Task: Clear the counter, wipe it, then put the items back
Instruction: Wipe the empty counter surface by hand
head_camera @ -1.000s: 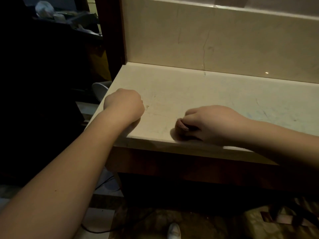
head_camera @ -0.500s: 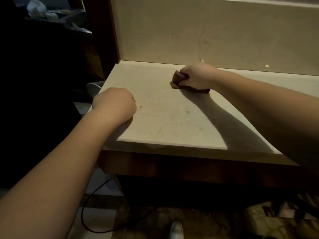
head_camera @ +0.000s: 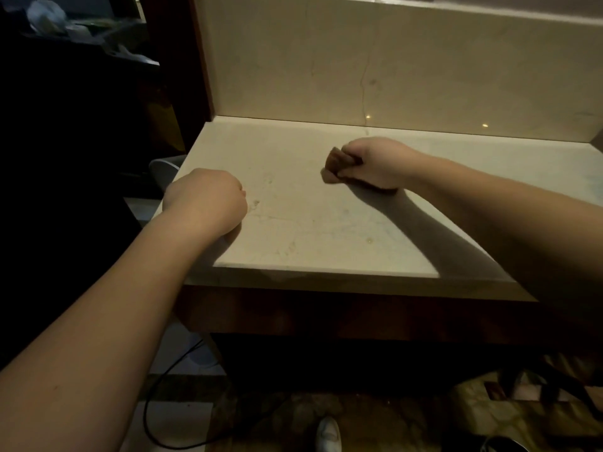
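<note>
A pale stone counter (head_camera: 310,236) with a few small stains fills the middle of the view. My right hand (head_camera: 375,163) grips a small brown cloth (head_camera: 336,164) and presses it onto the counter's middle, a little in front of the back wall. My left hand (head_camera: 205,199) is a closed fist resting on the counter's left front corner, and nothing shows in it. No other items stand on the counter.
A pale stone backsplash (head_camera: 391,66) rises behind the counter. Dark shelves with clutter (head_camera: 81,31) stand to the left. Below the counter lie a black cable (head_camera: 169,402), a white shoe (head_camera: 328,433) and a patterned bag (head_camera: 509,406).
My right hand with the cloth swept from the front edge to the back of the counter, then came a little way back toward the middle. My left fist stayed at the corner.
</note>
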